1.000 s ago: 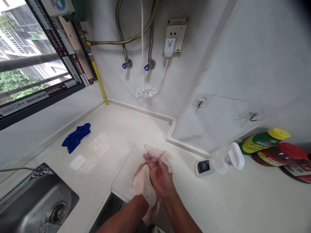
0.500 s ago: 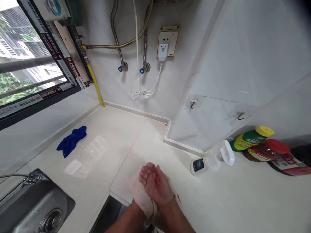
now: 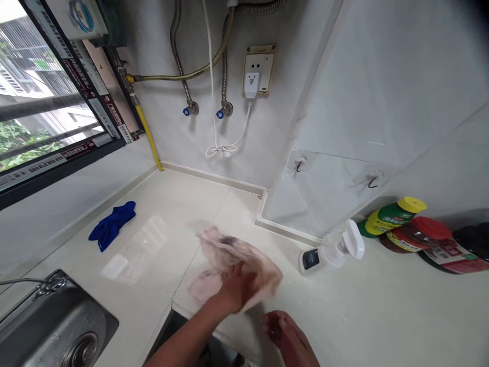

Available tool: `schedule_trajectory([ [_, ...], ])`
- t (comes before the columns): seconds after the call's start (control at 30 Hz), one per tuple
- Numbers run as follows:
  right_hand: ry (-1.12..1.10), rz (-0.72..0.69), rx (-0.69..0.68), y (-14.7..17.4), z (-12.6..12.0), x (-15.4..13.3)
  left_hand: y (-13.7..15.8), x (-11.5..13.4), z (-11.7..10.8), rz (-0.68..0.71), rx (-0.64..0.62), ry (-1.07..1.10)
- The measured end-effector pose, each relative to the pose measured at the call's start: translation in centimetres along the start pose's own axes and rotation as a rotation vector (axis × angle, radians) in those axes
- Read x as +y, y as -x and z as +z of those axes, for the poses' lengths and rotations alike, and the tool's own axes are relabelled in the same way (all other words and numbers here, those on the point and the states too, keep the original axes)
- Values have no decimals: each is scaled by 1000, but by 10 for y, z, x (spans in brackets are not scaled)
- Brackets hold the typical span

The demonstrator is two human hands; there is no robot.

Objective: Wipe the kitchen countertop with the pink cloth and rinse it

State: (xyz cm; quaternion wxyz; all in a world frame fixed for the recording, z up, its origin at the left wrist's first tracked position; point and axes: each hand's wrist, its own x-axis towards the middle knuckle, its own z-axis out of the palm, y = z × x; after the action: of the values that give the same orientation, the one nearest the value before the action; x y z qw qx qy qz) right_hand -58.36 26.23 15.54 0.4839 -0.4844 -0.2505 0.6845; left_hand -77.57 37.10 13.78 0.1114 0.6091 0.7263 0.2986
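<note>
A pale pinkish cloth (image 3: 248, 257) with dark stains is spread in loose folds over the counter's front corner, partly blurred. My left hand (image 3: 235, 290) is closed on its middle; folds hide some of the fingers. To the right, just off the cloth, my right hand (image 3: 284, 331) hovers near the counter edge with loosely curled fingers and nothing visible in them. A clear spray bottle (image 3: 324, 258) with a white trigger head lies or leans on the counter to the right of the cloth.
A blue cloth (image 3: 112, 224) lies by the window wall. At lower left is a steel sink (image 3: 57, 316). Several sauce bottles and jars, including a red-lidded jar (image 3: 414, 234), line the right wall. A white plug (image 3: 251, 85), hoses and hooks (image 3: 372, 181) are on the walls.
My hands were together over the bunched cloth; now they are apart. The cloth has opened out forward in my left hand, and my right hand has moved back and right, off it.
</note>
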Motion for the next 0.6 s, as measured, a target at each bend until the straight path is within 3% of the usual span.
schedule_trajectory([
  [0.1, 327, -152, 121, -13, -4, -15, 34, -13, 10, 450, -322, 12],
  [0.17, 563, -274, 109, -24, -7, -20, 49, -32, 11, 603, -386, -3],
  [0.27, 896, -421, -9, -45, -11, -19, 48, -55, 3, 582, -258, 18],
  [0.37, 1299, -458, -47, -70, -16, -12, 28, -62, -9, 500, -130, 21],
  [0.47, 1523, -437, 73, -89, -22, -5, 3, -65, -17, 264, -35, 7],
  [0.53, 1533, -392, 218, -97, -24, -1, -10, -70, -17, 109, -58, 66],
  [0.6, 1481, -299, 361, -101, -24, 1, -16, -75, -15, 46, -125, 141],
])
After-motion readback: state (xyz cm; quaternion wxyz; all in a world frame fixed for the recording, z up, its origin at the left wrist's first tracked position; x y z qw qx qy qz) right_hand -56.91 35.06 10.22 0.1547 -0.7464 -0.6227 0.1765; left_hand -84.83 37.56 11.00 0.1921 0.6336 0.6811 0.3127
